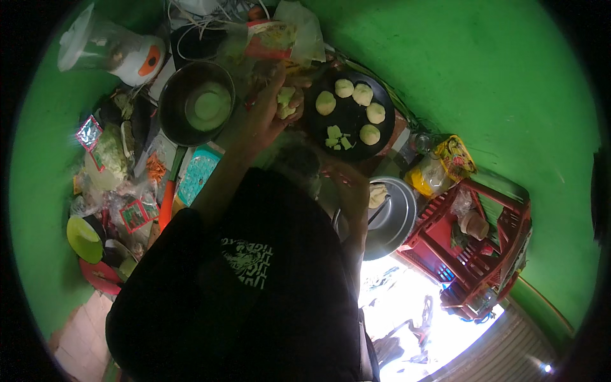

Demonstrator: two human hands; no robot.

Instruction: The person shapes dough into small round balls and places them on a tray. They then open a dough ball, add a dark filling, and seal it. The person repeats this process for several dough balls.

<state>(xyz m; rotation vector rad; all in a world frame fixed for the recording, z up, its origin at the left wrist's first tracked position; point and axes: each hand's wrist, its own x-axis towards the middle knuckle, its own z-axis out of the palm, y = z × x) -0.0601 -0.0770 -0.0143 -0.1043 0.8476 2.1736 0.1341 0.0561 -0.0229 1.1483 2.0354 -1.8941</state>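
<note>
My left hand (pixel 274 107) holds a lump of pale dough (pixel 286 102) in its curled fingers, left of a round black plate (pixel 348 114). On that plate several pale dough balls (pixel 363 94) form an arc, and small light-green pieces (pixel 338 138) lie at its lower left. My right hand (pixel 341 174) hangs just below the plate, palm partly turned up, with nothing seen in it. Beside my right wrist stands a metal bowl (pixel 405 215) with more dough (pixel 377 195) and a utensil handle inside. The dim light hides some finger detail.
A dark frying pan (pixel 164 114) with an orange-tipped handle stands left of my left forearm. Beyond it are a blender (pixel 114 52), a cabbage (pixel 110 155), shredded orange vegetable (pixel 155 167) and plastic packets. A red plastic rack (pixel 468 248) and a yellow packet (pixel 456 157) lie at right, near the green wall.
</note>
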